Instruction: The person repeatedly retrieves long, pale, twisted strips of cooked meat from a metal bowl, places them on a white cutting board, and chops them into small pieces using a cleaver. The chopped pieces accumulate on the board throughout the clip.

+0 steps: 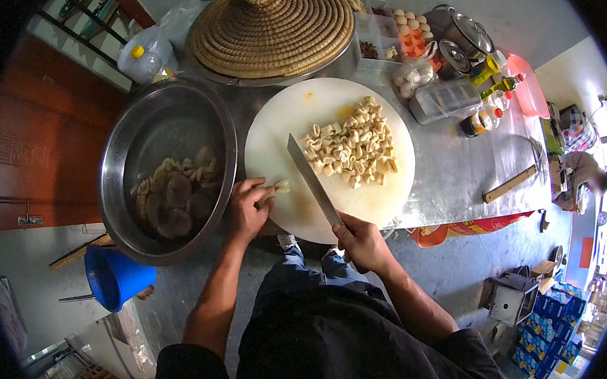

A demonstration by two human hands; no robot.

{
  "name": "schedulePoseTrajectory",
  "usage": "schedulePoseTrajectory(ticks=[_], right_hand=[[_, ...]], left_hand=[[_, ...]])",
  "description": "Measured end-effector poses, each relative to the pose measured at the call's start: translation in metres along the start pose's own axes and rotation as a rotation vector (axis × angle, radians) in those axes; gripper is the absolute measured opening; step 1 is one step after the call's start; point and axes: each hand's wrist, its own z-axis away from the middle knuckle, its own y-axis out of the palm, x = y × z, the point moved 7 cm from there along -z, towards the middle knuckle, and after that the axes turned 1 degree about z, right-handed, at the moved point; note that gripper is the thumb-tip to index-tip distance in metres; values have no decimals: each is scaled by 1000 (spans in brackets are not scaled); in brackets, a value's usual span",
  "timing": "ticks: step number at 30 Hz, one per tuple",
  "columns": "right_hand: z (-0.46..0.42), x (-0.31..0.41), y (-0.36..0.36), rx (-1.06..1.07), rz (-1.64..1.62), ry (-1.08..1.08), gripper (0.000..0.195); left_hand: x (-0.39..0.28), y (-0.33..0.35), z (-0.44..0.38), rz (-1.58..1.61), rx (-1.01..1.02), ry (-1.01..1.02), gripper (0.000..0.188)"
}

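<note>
My right hand [362,241] grips the handle of a kitchen cleaver [310,178], its blade slanting across a round white cutting board [268,134]. Right of the blade lies a heap of pale cut rings of what looks like cooked intestine [353,144]. At the board's left edge, the fingertips of my left hand [248,212] are on a short pale piece of intestine [282,185]. A large steel basin [110,174] stands beside that hand, with whole lengths of intestine [175,198] and round dark pieces lying in it.
A woven straw lid [272,38] covers a metal vessel behind the board. To its right are an egg tray [413,39], lidded pots [455,55], a clear plastic container [445,100] and bottles [481,121]. A wooden-handled strainer [511,183] lies on the steel table [440,180]. Another person [580,180] is far right.
</note>
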Motion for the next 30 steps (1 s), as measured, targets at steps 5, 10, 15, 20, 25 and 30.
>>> schedulePoseTrajectory(ticks=[5, 10, 15, 20, 25, 30], right_hand=[[14, 5, 7, 23, 68, 27, 49], [27, 7, 24, 20, 132, -69, 48], [30, 17, 26, 24, 233, -33, 48], [30, 20, 28, 48, 302, -36, 48], [29, 13, 30, 8, 316, -175, 47], [29, 16, 28, 21, 300, -135, 47]], left_hand=[[4, 4, -16, 87, -19, -60, 20], [0, 23, -13, -46, 78, 169, 10], [-2, 25, -16, -66, 105, 232, 9], [5, 27, -13, -86, 129, 239, 8], [16, 13, -13, 128, 90, -35, 9], [0, 28, -16, -68, 167, 166, 18]])
